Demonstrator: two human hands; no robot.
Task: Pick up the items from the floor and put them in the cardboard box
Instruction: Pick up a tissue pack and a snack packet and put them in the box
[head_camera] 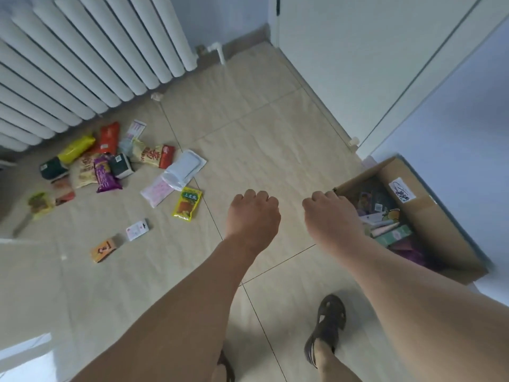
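An open cardboard box (429,216) stands on the floor at the right, holding several packets and tubes. My right hand (327,216) hovers at its near left corner with fingers curled downward and nothing visible in it. My left hand (252,213) hangs beside it over bare tile, also loosely curled and holding nothing. Left of my hands lie a yellow sachet (187,203), white pads (185,166), a pink packet (157,192), a small white card (137,229) and a small orange box (104,250). Further left is a pile of snack packets (102,161).
A white radiator (82,64) lines the wall behind the pile. A white door (358,64) and a door stop (354,141) are at the upper right. My sandalled foot (329,323) stands on the tiled floor below my right arm.
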